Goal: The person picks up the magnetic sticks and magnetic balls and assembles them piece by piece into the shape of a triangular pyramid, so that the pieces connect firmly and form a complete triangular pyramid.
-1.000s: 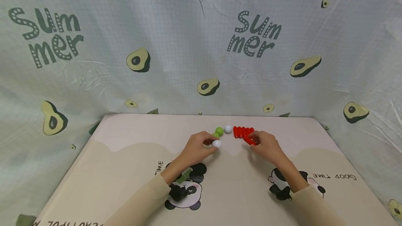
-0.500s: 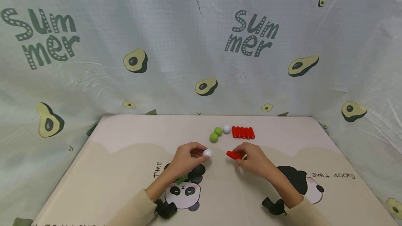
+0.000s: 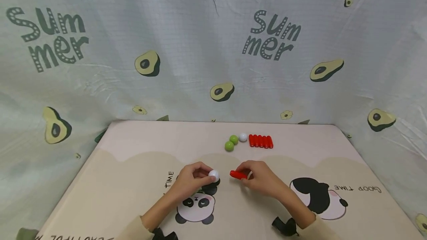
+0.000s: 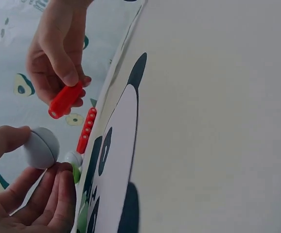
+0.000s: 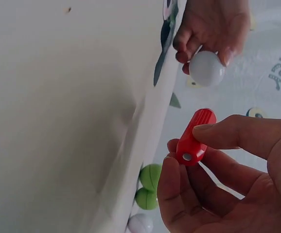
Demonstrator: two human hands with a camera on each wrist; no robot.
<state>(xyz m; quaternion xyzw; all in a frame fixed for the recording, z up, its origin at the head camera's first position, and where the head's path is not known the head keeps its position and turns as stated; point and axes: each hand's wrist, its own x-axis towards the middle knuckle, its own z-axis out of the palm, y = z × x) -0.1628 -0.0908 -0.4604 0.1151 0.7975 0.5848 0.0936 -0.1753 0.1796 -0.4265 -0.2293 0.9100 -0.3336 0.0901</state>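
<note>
My left hand (image 3: 191,181) pinches a white ball (image 3: 214,175) between thumb and fingers, just above the table; a seam line runs round the ball (image 4: 41,148) in the left wrist view. To its right, my right hand (image 3: 261,179) pinches a small red cylinder (image 3: 238,175) by one end. Seen from the right wrist, this red cylinder (image 5: 196,138) has ridges along one part and a pale round spot at its near end. Ball and cylinder are held apart, a short gap between them.
Farther back on the table (image 3: 140,180) lie two green balls (image 3: 231,143), a second white ball (image 3: 243,137) and a row of several red cylinders (image 3: 261,141) side by side. A patterned cloth (image 3: 186,47) hangs behind the table's back edge.
Both hands have drawn back from the group toward the person, left hand carrying the white ball, right hand carrying one red cylinder away from the row. The remaining pieces stay where they were.
</note>
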